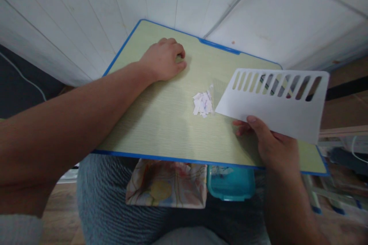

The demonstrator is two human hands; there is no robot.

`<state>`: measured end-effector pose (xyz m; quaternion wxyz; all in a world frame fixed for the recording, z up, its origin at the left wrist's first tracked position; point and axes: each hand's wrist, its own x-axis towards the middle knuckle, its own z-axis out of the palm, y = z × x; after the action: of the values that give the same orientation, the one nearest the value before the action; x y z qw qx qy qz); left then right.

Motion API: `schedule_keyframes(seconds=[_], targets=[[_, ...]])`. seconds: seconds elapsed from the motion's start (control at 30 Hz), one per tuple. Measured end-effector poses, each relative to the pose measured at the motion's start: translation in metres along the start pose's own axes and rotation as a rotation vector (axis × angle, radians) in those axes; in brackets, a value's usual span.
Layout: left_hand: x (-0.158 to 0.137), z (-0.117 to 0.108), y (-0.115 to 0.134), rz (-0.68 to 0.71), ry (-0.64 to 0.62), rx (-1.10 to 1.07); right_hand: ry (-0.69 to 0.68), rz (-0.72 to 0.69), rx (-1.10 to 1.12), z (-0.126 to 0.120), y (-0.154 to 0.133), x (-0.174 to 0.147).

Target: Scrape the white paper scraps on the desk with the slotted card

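My right hand (271, 143) grips the lower edge of a flat white slotted panel (267, 107), thumb on its face. The panel has a row of slanted slots along the top and a pointed left corner. That corner is close to a small pile of white paper scraps (202, 104) on the pale green tabletop (161, 122). A clear film piece (212, 92) lies by the scraps. My left hand (166, 58) rests on the table's far left part, fingers loosely curled, thumb apart from them, with nothing visible in it.
Blue edging runs around the table. Below its near edge, on my lap, are a patterned fabric-covered container (166, 189) and a translucent blue plastic box (231, 185) with bits inside. A white panelled wall (186, 0) with a cable stands behind. Shelving (345, 111) is at right.
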<state>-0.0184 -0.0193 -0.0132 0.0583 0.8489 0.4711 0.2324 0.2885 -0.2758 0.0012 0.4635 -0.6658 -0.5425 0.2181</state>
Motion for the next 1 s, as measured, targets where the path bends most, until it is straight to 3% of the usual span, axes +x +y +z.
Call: schedule_keyframes(seconds=[0.13,0.3,0.7,0.9,1.0], targets=[[0.000,0.000,0.000,-0.007,-0.009,-0.028,-0.119,-0.024,0.029,-0.005,0.000,-0.003],[0.000,-0.002,0.001,-0.022,-0.022,-0.061,-0.090,-0.058,0.029,-0.005,-0.003,-0.006],[0.002,-0.003,0.007,-0.035,-0.033,0.002,-0.183,-0.047,-0.011,-0.002,-0.021,-0.026],[0.000,-0.007,0.013,-0.039,-0.032,0.037,-0.152,0.027,-0.008,-0.009,-0.013,-0.052],[0.000,-0.006,0.010,-0.041,-0.044,0.005,-0.163,-0.037,-0.020,-0.014,-0.005,-0.061]])
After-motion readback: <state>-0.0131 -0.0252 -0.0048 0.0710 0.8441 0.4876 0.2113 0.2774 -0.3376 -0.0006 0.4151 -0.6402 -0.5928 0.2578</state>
